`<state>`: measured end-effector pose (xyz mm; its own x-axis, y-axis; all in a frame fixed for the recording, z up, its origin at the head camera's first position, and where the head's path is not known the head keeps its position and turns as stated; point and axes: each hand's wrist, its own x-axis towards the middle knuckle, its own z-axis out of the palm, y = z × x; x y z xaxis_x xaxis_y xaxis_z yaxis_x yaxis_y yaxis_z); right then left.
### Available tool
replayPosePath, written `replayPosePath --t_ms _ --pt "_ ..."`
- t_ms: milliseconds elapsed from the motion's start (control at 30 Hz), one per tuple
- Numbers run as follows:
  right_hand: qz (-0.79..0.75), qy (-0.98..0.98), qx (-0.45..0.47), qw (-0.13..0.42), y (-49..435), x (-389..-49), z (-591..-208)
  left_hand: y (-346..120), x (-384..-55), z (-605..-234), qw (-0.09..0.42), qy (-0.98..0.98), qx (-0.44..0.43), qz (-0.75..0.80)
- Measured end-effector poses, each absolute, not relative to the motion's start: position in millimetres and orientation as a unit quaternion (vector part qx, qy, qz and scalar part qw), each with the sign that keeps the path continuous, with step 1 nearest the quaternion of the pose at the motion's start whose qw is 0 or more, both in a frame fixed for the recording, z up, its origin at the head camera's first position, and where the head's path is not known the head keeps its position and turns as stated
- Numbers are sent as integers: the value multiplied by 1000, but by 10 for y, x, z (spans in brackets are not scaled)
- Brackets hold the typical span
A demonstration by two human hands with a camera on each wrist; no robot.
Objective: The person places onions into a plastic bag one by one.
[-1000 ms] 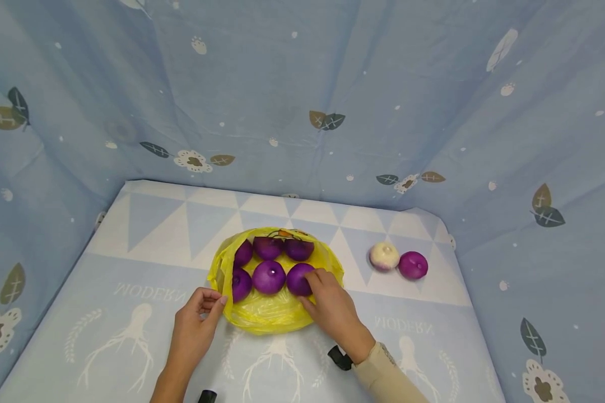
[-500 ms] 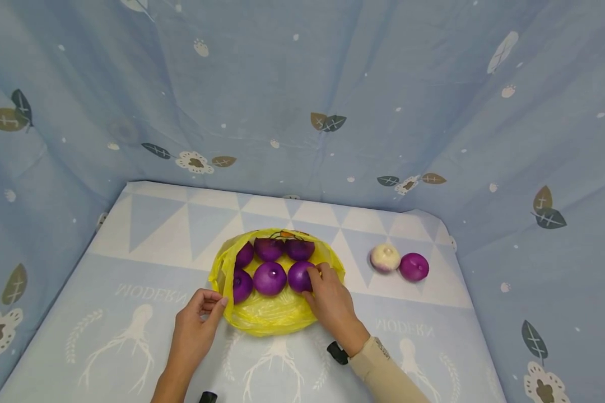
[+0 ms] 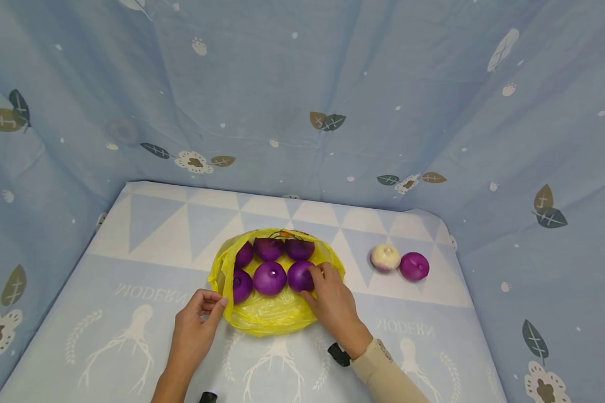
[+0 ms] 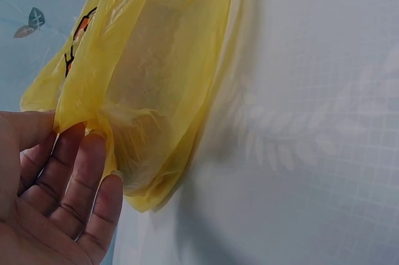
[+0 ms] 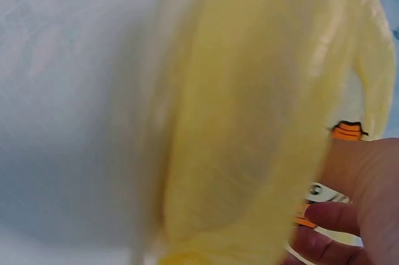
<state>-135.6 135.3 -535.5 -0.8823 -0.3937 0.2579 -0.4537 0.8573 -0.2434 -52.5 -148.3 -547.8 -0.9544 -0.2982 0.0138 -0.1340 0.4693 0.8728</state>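
Note:
A yellow plastic bag [image 3: 269,313] lies with its mouth towards me, several purple onions [image 3: 269,278] grouped in it; the bag's edge cuts off part of some. My left hand [image 3: 198,316] pinches the bag's left rim, and the left wrist view shows the thin plastic [image 4: 168,59] at the fingertips. Inside the mouth on the right, my right hand [image 3: 333,302] has its thumb and fingers curled at the side of the front right purple onion [image 3: 299,276]. In the right wrist view the yellow plastic [image 5: 249,90] hides part of that hand [image 5: 368,196] and the onion.
A whitish onion [image 3: 385,257] and another purple onion [image 3: 414,266] sit side by side to the right of the bag on the patterned tabletop [image 3: 151,263]. Blue printed curtains [image 3: 262,84] enclose the back and both sides. Small black objects [image 3: 339,354] show by both wrists.
My right hand has shifted slightly to the right at the front right onion, showing a little more of it. The left hand still pinches the rim; the onions outside have not moved.

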Motion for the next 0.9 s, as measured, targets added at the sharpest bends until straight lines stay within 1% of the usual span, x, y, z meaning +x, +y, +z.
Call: replayPosePath --t_ms 367,500,667,800,900 --pt "175 -949 231 124 1533 -1268 -5040 -1478 -519 -5450 85 -854 120 -499" --pt "188 -940 240 151 1655 -1249 -4969 -1478 -520 -5439 87 -853 120 -500" --pt "209 -924 251 197 1850 -1273 -4931 -1483 -521 -5445 85 -855 123 -496" --pt "212 -924 231 219 2027 -1314 -4924 -1484 -524 -5458 81 -857 125 -494" --pt "208 -932 200 219 2165 -1347 -4911 -1484 -527 -5457 82 -857 123 -493"
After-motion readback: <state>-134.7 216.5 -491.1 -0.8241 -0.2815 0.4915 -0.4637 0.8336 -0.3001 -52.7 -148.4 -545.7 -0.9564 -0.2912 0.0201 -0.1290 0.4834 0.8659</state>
